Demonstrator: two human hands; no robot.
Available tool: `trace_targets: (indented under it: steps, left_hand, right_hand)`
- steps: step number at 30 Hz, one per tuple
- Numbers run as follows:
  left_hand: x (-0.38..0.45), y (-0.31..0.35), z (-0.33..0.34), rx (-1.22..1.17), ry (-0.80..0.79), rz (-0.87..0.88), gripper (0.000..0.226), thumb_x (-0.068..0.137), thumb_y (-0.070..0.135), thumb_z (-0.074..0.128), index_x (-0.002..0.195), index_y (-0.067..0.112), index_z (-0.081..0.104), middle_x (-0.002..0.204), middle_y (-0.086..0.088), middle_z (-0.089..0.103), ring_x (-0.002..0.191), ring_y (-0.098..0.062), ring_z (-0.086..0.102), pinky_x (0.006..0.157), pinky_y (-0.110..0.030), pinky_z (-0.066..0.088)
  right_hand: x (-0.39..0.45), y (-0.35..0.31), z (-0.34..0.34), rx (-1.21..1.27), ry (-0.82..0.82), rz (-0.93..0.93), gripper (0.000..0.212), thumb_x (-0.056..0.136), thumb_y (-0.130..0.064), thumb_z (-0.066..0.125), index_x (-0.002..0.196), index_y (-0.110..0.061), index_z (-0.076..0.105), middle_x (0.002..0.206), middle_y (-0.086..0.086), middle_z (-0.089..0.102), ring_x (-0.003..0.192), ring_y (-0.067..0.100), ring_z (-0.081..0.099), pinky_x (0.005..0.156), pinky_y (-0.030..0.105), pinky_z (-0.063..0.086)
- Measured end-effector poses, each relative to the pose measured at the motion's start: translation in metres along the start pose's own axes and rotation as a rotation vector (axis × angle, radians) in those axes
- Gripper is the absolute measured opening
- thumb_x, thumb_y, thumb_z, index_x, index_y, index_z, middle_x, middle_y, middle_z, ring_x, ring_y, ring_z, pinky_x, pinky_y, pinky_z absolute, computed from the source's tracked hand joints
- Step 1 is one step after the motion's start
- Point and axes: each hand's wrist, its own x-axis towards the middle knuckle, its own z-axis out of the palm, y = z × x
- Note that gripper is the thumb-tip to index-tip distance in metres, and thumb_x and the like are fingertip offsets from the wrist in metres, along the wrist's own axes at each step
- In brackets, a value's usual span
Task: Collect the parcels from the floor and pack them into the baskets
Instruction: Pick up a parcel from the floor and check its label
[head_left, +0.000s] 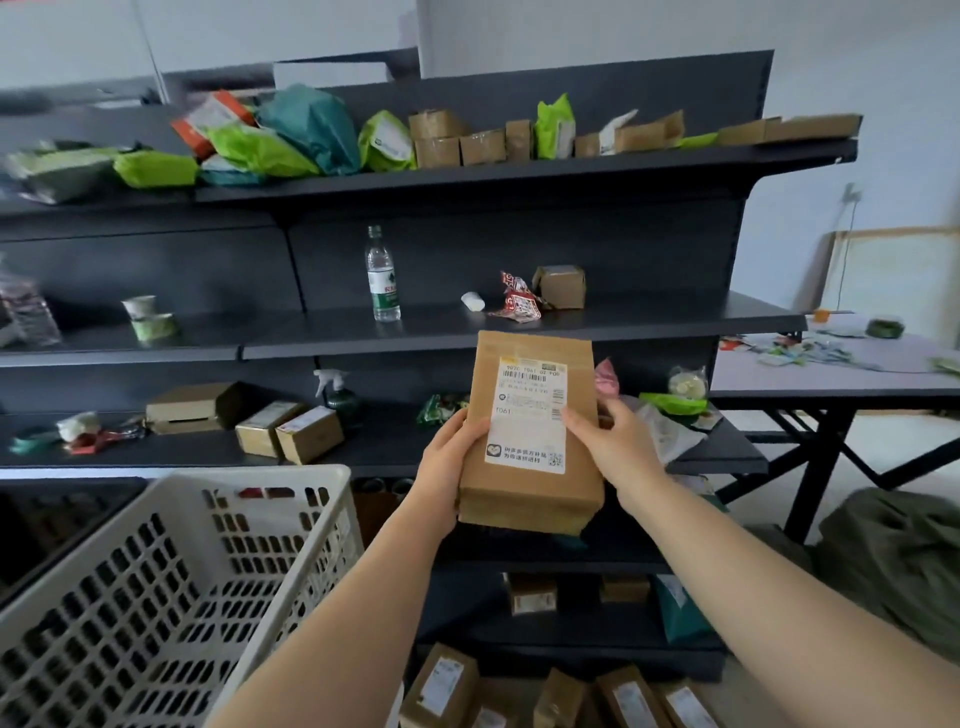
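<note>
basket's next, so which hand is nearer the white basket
Left. The left hand grips the parcel's left edge, just right of the basket's far corner. The right hand holds the parcel's right edge, farther from the basket.

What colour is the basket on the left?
White, with a perforated lattice pattern; clearest in the head view.

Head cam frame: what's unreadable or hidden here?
- Brown cardboard parcel: its white label's small print is too small to read.
- Right hand: fingers hidden behind the parcel.
- White perforated plastic basket: cut off by the left and bottom edges.
- Brown floor parcels: cut off by the bottom edge.
</note>
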Motion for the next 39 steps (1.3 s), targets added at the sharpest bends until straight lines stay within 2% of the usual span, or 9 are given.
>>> trace_targets:
  steps: [5, 8, 11, 15, 20, 25, 29, 34, 39]
  left_hand:
    - [-0.005, 0.018, 0.012, 0.073, 0.069, 0.061, 0.043, 0.080, 0.047, 0.062, 0.122, 0.040, 0.057, 0.122, 0.000, 0.058, 0.110, -0.026, 0.056, 0.098, -0.049, 0.045]
    - [-0.007, 0.035, 0.019, 0.207, 0.051, 0.187, 0.018, 0.086, 0.036, 0.061, 0.102, 0.044, 0.065, 0.118, 0.011, 0.056, 0.106, -0.015, 0.052, 0.085, -0.033, 0.046]
    - [-0.008, 0.051, 0.026, 0.343, 0.000, 0.316, 0.030, 0.082, 0.020, 0.068, 0.094, 0.047, 0.063, 0.113, 0.011, 0.059, 0.096, -0.008, 0.057, 0.065, -0.018, 0.046]
    - [-0.006, 0.059, 0.033, 0.498, -0.010, 0.338, 0.029, 0.083, 0.022, 0.068, 0.101, 0.042, 0.059, 0.117, 0.006, 0.057, 0.103, -0.012, 0.055, 0.073, -0.024, 0.048]
    - [-0.010, 0.057, 0.018, 0.664, 0.092, 0.323, 0.026, 0.093, 0.031, 0.052, 0.117, 0.031, 0.060, 0.123, 0.001, 0.056, 0.103, -0.012, 0.054, 0.076, -0.024, 0.044]
    - [-0.033, 0.062, -0.021, 0.425, 0.190, 0.113, 0.036, 0.085, 0.057, 0.051, 0.112, 0.034, 0.057, 0.114, 0.005, 0.058, 0.098, -0.013, 0.054, 0.083, -0.033, 0.045]
    - [-0.063, 0.064, -0.062, 0.172, 0.323, 0.019, 0.036, 0.088, 0.055, 0.047, 0.110, 0.028, 0.057, 0.107, 0.000, 0.065, 0.098, -0.018, 0.059, 0.083, -0.034, 0.048]
    - [-0.118, 0.067, -0.126, 0.132, 0.440, 0.084, 0.038, 0.088, 0.051, 0.050, 0.109, 0.022, 0.062, 0.095, 0.003, 0.074, 0.092, -0.014, 0.066, 0.082, -0.032, 0.047]
    - [-0.175, 0.074, -0.187, 0.154, 0.612, 0.128, 0.033, 0.078, 0.055, 0.059, 0.093, 0.029, 0.074, 0.089, 0.007, 0.075, 0.080, -0.009, 0.070, 0.077, -0.030, 0.047]
  right_hand:
    - [0.003, 0.001, 0.000, 0.229, -0.039, 0.148, 0.038, 0.079, -0.036, 0.072, 0.109, -0.023, 0.053, 0.107, -0.002, 0.065, 0.096, 0.019, 0.062, 0.081, 0.038, 0.051]
    - [0.010, 0.007, -0.015, 0.507, -0.172, 0.359, 0.055, 0.073, -0.040, 0.074, 0.120, -0.017, 0.058, 0.112, 0.009, 0.068, 0.102, 0.029, 0.064, 0.085, 0.044, 0.052]
    - [0.012, 0.021, -0.020, 0.688, -0.233, 0.457, 0.065, 0.062, -0.050, 0.072, 0.120, -0.023, 0.060, 0.115, 0.010, 0.068, 0.107, 0.031, 0.063, 0.090, 0.048, 0.050]
    - [0.008, 0.033, -0.018, 0.786, -0.270, 0.477, 0.063, 0.065, -0.053, 0.068, 0.122, -0.027, 0.059, 0.120, 0.009, 0.065, 0.110, 0.031, 0.061, 0.089, 0.047, 0.051]
    - [0.007, 0.021, -0.016, 0.681, -0.262, 0.367, 0.053, 0.072, -0.030, 0.072, 0.123, -0.021, 0.057, 0.116, 0.007, 0.068, 0.106, 0.027, 0.062, 0.082, 0.044, 0.053]
    - [-0.004, -0.013, 0.015, 0.429, -0.276, 0.106, 0.038, 0.081, -0.016, 0.069, 0.116, -0.025, 0.061, 0.102, -0.006, 0.072, 0.098, 0.017, 0.064, 0.074, 0.034, 0.051]
    - [-0.031, -0.036, 0.060, 0.350, -0.373, -0.040, 0.051, 0.078, -0.021, 0.073, 0.124, -0.034, 0.055, 0.103, -0.018, 0.067, 0.094, 0.004, 0.062, 0.071, 0.022, 0.051]
    - [-0.071, -0.054, 0.126, 0.298, -0.519, -0.171, 0.069, 0.078, -0.021, 0.073, 0.139, -0.029, 0.041, 0.114, -0.016, 0.059, 0.108, 0.006, 0.055, 0.092, 0.032, 0.048]
    - [-0.116, -0.064, 0.188, 0.350, -0.657, -0.158, 0.067, 0.079, -0.017, 0.072, 0.139, -0.027, 0.043, 0.112, -0.018, 0.061, 0.103, 0.002, 0.058, 0.083, 0.025, 0.052]
